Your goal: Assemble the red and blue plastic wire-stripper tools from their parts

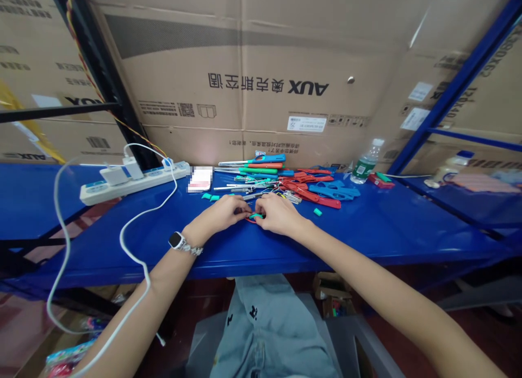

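- Reaching forward, pinching green-and-red piece (256,216) with left hand (224,211) and right hand (278,212).
- Facing red handles (312,193) just beyond.
- Crossed at left forearm (165,277) by white cable (121,239).

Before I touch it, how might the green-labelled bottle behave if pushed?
Pushed near its cap, the green-labelled bottle would probably tip, standing tall and narrow. Pushed low, it may slide, since the blue table looks glossy. Its clear walls suggest thin plastic, likely to flex when squeezed.

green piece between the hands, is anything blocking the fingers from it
Nothing visible stands in the way: the green piece is between the left hand and right hand; the red handles lie farther off.
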{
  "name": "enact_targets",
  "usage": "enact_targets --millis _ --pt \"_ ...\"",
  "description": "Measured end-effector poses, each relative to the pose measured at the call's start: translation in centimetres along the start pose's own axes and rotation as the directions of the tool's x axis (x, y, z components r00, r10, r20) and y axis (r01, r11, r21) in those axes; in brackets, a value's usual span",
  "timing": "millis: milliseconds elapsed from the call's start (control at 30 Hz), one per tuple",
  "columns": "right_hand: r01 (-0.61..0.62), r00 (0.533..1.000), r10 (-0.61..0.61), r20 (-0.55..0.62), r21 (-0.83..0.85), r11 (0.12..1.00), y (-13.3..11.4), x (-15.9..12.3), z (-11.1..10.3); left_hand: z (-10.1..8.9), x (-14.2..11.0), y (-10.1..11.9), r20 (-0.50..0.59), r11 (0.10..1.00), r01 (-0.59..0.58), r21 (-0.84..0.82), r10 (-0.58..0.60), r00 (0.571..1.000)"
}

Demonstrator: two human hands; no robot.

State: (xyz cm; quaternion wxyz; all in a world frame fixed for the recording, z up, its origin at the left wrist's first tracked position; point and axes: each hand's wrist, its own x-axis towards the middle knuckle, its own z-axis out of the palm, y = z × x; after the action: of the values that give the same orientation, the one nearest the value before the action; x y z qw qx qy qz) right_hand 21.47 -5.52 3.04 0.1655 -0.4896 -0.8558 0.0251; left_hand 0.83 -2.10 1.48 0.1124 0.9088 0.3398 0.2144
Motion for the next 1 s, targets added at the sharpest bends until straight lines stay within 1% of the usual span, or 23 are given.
enact_targets --millis 100,200,333,433,600,667,767,900,1000 --pt "-0.012 0.998 0.016 -0.067 0.048 0.999 0.0 -0.7 0.4 0.3 -0.2 0.0 -0.020 1.000 -0.006 0.023 0.007 1.000" --pt "-0.047 0.993 0.058 -0.098 0.110 0.993 0.2 -1.2 0.7 0.6 -0.4 0.2 -0.034 1.000 -0.008 0.021 0.009 0.999" --pt "-0.053 0.993 0.066 -0.098 0.128 0.990 0.4 -1.5 0.7 0.7 -0.7 0.5 -0.043 1.000 0.018 0.011 -0.017 0.999" --pt "-0.062 0.992 0.074 -0.100 0.115 0.991 0.3 -1.7 0.6 0.7 -0.8 1.0 -0.046 0.998 0.060 0.011 -0.060 0.997" --pt "0.002 0.997 0.005 -0.083 0.077 0.997 -0.1 -2.0 0.4 0.6 -0.6 1.5 -0.043 0.996 0.089 0.006 -0.089 0.995" --pt "0.007 0.998 -0.001 -0.070 0.084 0.996 0.0 -2.0 0.4 0.6 -0.6 1.5 -0.048 0.995 0.102 0.008 -0.101 0.994" --pt "0.005 0.996 0.010 -0.084 0.178 0.984 0.4 -1.8 0.7 0.6 -0.7 1.3 -0.059 0.995 0.096 0.001 -0.096 0.994" --pt "0.018 0.994 0.021 -0.110 0.344 0.939 1.0 -1.6 1.2 0.4 -0.9 0.9 -0.028 0.998 0.052 -0.024 -0.053 0.998" --pt "0.016 0.993 0.029 -0.117 0.371 0.928 1.1 -1.6 1.3 0.1 -0.6 0.9 -0.010 0.999 0.049 -0.005 -0.049 0.999"
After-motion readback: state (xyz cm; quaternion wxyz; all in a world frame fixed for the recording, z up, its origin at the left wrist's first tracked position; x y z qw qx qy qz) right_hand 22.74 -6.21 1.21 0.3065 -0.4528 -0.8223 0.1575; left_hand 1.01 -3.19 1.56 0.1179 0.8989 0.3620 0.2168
